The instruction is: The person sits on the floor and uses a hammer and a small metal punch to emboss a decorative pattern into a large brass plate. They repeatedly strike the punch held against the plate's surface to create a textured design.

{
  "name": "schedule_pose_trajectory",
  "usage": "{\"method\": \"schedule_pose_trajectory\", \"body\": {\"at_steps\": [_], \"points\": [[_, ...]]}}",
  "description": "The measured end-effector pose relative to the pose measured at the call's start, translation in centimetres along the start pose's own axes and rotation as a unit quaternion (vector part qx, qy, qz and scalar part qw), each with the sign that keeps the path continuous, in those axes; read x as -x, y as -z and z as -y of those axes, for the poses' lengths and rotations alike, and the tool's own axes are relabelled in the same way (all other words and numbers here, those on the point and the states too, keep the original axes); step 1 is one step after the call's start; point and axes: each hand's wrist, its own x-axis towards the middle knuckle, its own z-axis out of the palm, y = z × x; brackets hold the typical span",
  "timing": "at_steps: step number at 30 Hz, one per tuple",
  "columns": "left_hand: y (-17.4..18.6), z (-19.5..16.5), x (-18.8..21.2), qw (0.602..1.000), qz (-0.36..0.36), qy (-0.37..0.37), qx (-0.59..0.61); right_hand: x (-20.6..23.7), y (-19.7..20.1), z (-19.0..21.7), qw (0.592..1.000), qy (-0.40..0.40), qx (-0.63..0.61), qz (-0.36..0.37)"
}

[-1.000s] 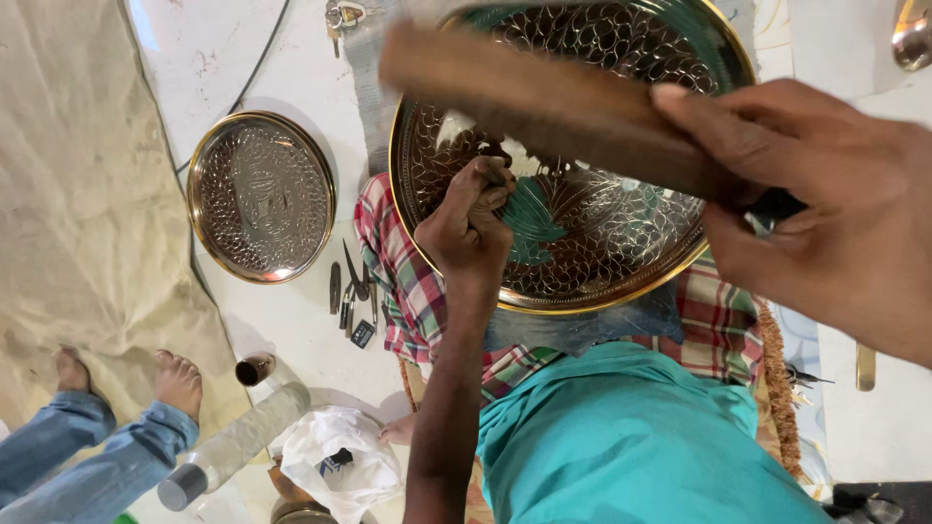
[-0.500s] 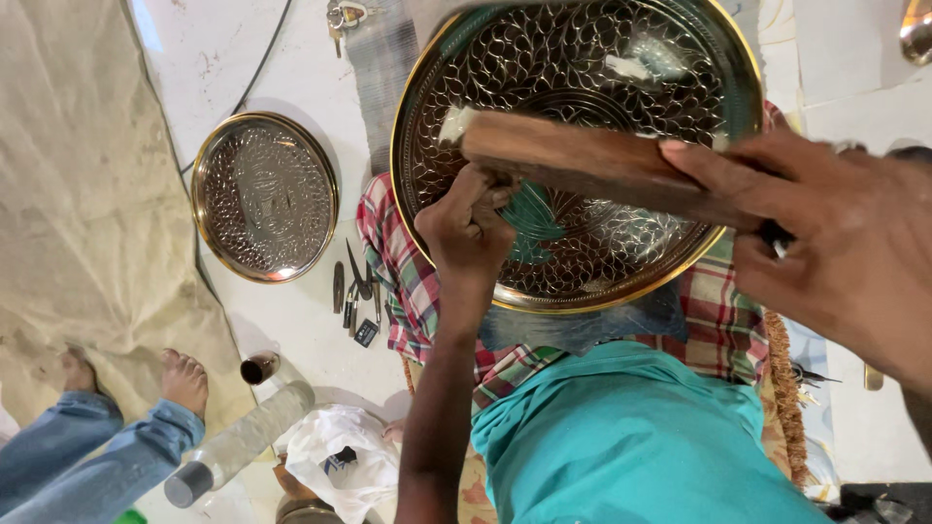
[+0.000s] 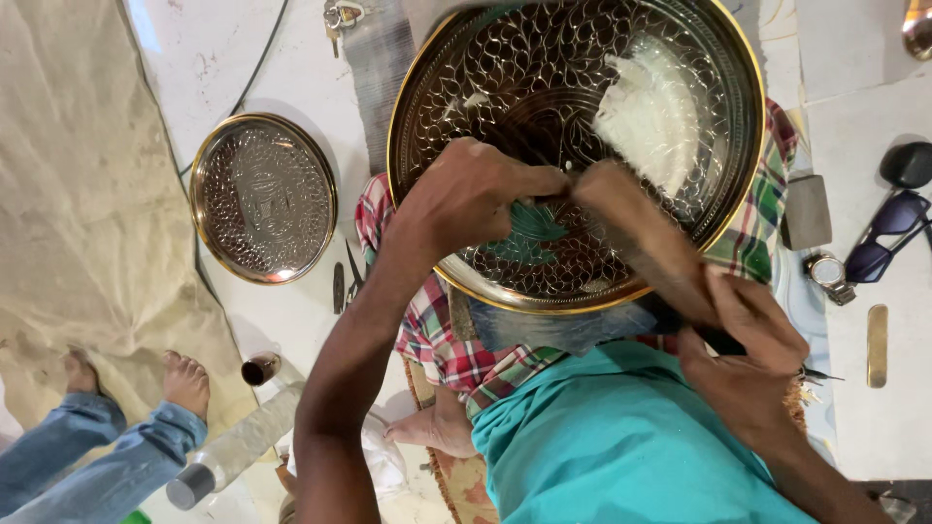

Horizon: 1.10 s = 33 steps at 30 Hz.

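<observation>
Teal cloth covers the lap nearest the camera. Right hand has its fingers clamped on a wooden mallet. Left hand has its fingers pinched on a small tool, its tip hidden, against the large engraved brass tray. Left of those fingers, beyond, lies a smaller tray.

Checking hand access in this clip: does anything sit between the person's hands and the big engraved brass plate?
Nothing visible does. The left hand rests directly on the engraved plate, and the wooden mallet held by the right hand reaches it over the rim. The smaller plate lies apart on the floor.
</observation>
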Motion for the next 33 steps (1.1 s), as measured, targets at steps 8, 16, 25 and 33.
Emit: {"method": "schedule_pose_trajectory", "body": {"at_steps": [8,16,25,33], "points": [[-1.5,-2.7,1.9,0.977,-0.195,0.08,0.011,-6.9,3.1,3.0,0.996,0.016,0.014,0.09],[-4.7,-7.7,2.6,0.872,-0.422,0.214,0.123,-15.9,5.1,7.2,0.969,0.101,0.069,0.214],[-6.8,-7.0,1.7,0.8,-0.54,0.233,0.115,-20.0,5.1,12.1,0.818,0.182,0.383,0.389],[-7.1,-7.8,1.0,0.771,-0.559,0.208,0.224,-19.7,4.5,12.1,0.935,0.196,0.125,0.268]]}}
